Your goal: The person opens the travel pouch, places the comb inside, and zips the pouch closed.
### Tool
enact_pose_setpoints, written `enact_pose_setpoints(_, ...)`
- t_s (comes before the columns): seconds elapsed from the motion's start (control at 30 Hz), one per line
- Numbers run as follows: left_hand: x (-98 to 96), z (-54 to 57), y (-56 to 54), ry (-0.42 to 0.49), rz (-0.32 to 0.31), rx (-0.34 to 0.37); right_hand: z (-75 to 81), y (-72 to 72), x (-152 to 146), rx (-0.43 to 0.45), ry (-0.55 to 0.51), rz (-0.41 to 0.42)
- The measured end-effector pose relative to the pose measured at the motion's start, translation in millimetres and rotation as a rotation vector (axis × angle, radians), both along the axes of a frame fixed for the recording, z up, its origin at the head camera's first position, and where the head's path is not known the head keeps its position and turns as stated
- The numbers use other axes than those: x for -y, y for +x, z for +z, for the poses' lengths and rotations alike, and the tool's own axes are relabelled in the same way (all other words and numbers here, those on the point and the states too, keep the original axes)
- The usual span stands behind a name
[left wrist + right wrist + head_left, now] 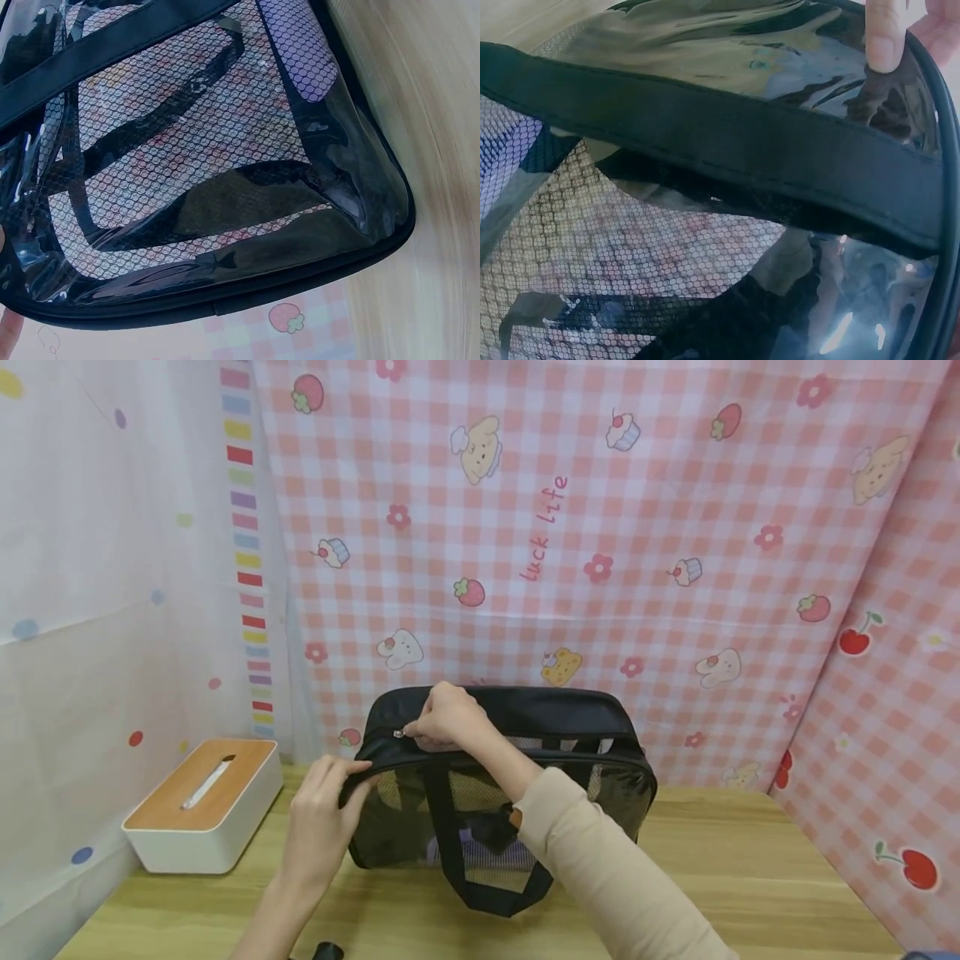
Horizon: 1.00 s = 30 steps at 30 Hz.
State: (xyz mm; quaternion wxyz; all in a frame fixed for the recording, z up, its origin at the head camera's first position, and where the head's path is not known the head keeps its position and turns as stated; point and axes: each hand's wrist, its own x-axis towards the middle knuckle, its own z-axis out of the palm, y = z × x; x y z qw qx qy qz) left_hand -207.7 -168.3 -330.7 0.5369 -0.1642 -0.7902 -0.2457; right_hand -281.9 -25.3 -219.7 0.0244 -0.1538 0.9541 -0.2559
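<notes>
A black bag [540, 710] with see-through panels and mesh stands upright on the table. At the left end of its top, my right hand [447, 718] pinches the zipper pull [398, 734]. To the right of that hand the zipper is parted, leaving a gap. My left hand [321, 810] pinches the bag's upper left corner, its thumb [885, 41] on the clear panel in the right wrist view. A black strap handle [510, 897] hangs down in front. Through the clear side shows a purple ribbed thing [304, 52], partly hidden by the handle and my right arm.
A white tissue box [217, 843] with a wooden lid sits on the wooden table [720, 877], left of the bag. A small black thing [327, 951] pokes in at the bottom edge. Behind the bag hangs a pink checked cloth [660, 493].
</notes>
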Motion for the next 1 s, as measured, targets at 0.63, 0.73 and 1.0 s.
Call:
enact_pose_setpoints(0.63, -0.3, -2.5, 0.2, 0.028, 0.006, 0.014, -0.9, 2.3, -5.0, -0.035, 0.043, -0.066)
enact_pose_setpoints(0.73, -0.3, -2.9, 0.6, 0.021, 0.005, 0.018, -1.1, 2.2, -5.8, -0.026, 0.064, -0.102)
enact_pose_setpoints(1.0, -0.6, -3.7, 0.0, 0.012, 0.001, 0.017, -2.1, 0.4, -7.8, -0.028, 0.118, -0.137)
